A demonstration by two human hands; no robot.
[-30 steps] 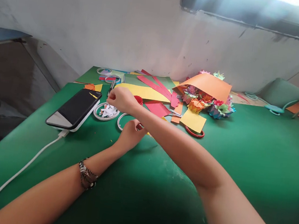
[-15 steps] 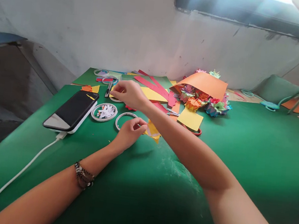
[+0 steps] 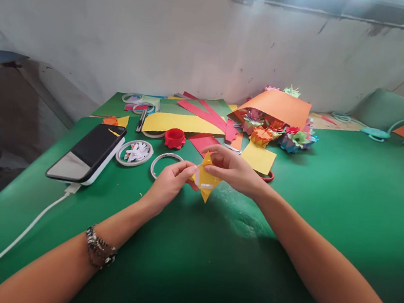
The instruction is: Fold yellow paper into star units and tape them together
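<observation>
A yellow folded-paper piece [image 3: 207,178] with pointed corners and whitish strips, which look like tape, is held up over the green table. My left hand [image 3: 170,182] pinches its left edge between thumb and fingers. On the upper right side, my right hand [image 3: 234,169] grips the same piece, with the thumb in front and the fingers partly hidden behind it. Left of the hands lie a bare white tape ring [image 3: 154,166] and another ring full of white paper scraps [image 3: 138,153]. Behind them sits a small red paper cup shape [image 3: 174,139].
A phone [image 3: 85,154] on a white block, with a white cable [image 3: 26,230], lies at left. Yellow strip paper [image 3: 176,123] and red strips [image 3: 202,113] spread along the back. Colourful paper flowers [image 3: 295,139] under an orange sheet [image 3: 277,106] stand behind a yellow square [image 3: 259,157] and scissors [image 3: 268,177].
My right hand has come back from the back left, near the black pen-like item, to the yellow paper piece and taken hold of it. The piece is now raised and turned towards me.
</observation>
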